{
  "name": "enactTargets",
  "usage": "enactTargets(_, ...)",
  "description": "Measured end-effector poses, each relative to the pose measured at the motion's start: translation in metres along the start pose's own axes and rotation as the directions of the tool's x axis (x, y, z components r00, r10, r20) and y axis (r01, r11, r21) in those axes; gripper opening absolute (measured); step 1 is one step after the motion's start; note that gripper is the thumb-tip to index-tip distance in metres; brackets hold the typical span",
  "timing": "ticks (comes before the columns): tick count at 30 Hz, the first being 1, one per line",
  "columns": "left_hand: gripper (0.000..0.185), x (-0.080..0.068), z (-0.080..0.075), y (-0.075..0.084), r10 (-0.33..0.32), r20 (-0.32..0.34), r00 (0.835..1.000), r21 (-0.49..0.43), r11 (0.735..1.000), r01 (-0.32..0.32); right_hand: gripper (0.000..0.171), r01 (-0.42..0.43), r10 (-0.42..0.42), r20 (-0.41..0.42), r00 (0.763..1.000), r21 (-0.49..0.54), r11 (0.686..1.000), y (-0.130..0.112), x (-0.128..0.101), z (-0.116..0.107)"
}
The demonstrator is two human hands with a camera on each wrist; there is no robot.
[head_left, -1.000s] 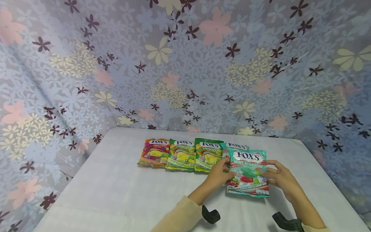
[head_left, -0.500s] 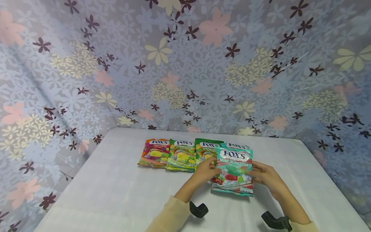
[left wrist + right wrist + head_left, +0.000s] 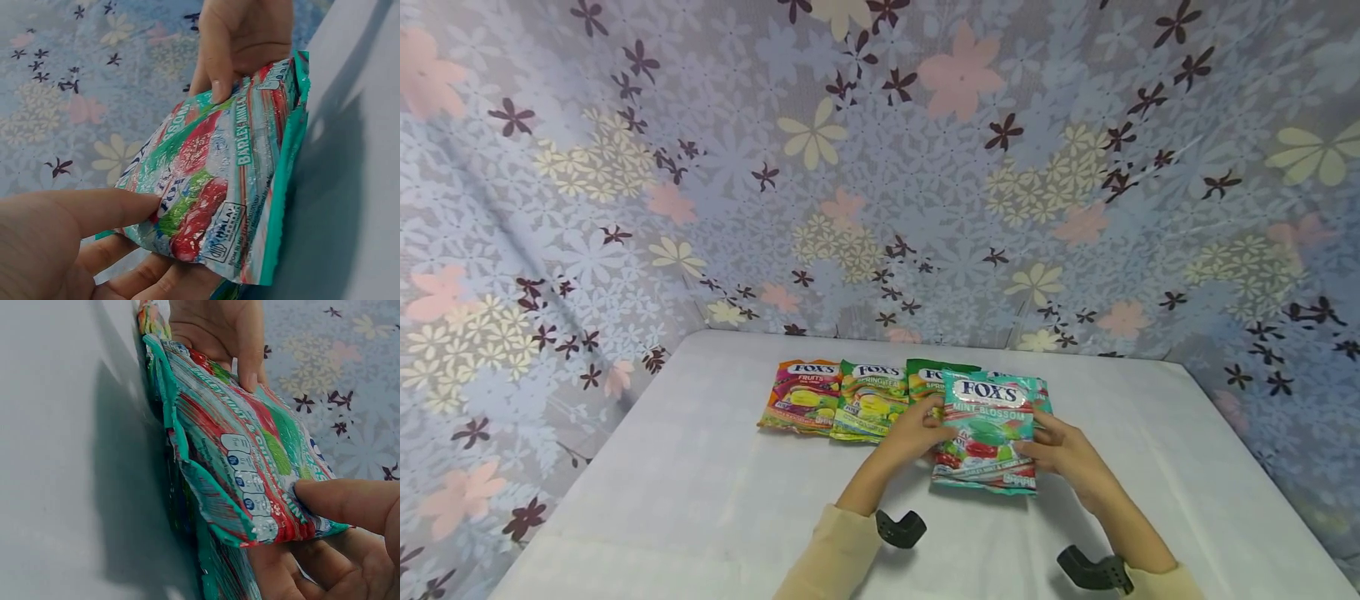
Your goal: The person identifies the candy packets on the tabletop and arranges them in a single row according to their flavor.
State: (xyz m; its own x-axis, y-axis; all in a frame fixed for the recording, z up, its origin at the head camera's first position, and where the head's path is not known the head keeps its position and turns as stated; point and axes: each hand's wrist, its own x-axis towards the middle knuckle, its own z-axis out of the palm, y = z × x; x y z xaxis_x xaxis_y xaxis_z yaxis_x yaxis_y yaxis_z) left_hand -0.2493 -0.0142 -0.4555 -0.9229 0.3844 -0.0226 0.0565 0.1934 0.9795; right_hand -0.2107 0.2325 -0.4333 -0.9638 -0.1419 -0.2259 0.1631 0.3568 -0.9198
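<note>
A teal and red bag of mint candy is held up off the table between both hands, its printed front towards the head camera. The left hand pinches its left edge, thumb on the front and fingers behind, as the left wrist view also shows. On the opposite edge the right hand pinches the bag the same way; in the right wrist view its thumb presses the front. Behind the held bag, a second teal candy bag and a green candy bag are partly hidden.
Left of the hands lie a yellow-green candy bag and an orange and purple candy bag, side by side in the row. A white cloth covers the table. Floral fabric hangs behind and along both sides.
Both hands have carried the mint candy bag leftward and slightly away from the body. It now covers more of the green bag and less of the second teal bag's right side.
</note>
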Motion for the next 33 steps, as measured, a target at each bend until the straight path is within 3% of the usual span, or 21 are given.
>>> enactTargets(6,0.046,-0.0016,-0.0036,-0.0007,-0.015,-0.009,1.000,-0.039,0.999,0.015,0.088,0.031,-0.031,0.009,0.999,-0.024,0.999,0.0001,0.0002,0.0037)
enactTargets(10,0.038,-0.0013,-0.0046,-0.0017,-0.027,-0.012,1.000,-0.051,0.998,0.026,0.086,0.044,-0.044,-0.010,0.999,-0.037,0.998,-0.0001,0.0015,0.0065)
enactTargets(15,0.031,-0.0021,-0.0053,-0.0016,-0.027,-0.014,1.000,-0.036,0.999,0.026,0.084,0.047,-0.048,-0.030,0.998,-0.045,0.998,-0.0011,0.0014,0.0095)
enactTargets(33,0.036,-0.0011,-0.0010,-0.0054,-0.049,-0.026,0.998,-0.021,0.999,0.048,0.084,0.043,-0.045,-0.035,0.998,-0.045,0.998,0.0050,0.0033,0.0091)
